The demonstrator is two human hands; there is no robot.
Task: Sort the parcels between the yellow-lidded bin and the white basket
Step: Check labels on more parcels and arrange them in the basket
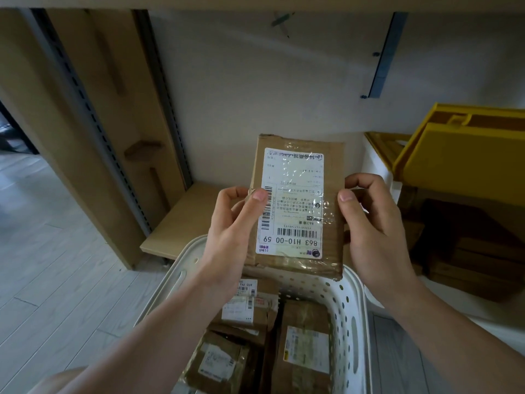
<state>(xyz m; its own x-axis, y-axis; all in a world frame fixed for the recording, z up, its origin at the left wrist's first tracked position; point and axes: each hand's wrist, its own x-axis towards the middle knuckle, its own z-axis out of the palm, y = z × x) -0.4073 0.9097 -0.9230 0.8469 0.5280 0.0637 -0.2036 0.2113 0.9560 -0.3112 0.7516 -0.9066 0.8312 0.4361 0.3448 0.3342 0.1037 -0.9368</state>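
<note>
I hold a flat brown cardboard parcel (295, 177) upright above the white basket (345, 302), its white shipping label facing me upside down. My left hand (233, 226) grips its left edge, thumb on the label's barcode. My right hand (372, 223) grips the right edge, thumb on the front. The perforated white basket below holds several labelled cardboard parcels (305, 339). The bin with the open yellow lid (460, 157) stands at the right, with brown boxes (468, 245) inside it.
A tall cardboard-coloured shelf unit with a grey slotted metal upright (93, 118) stands at the left, with a low wooden board (181, 220) behind the basket. Pale plank floor (56, 265) lies at the left. A white wall is straight ahead.
</note>
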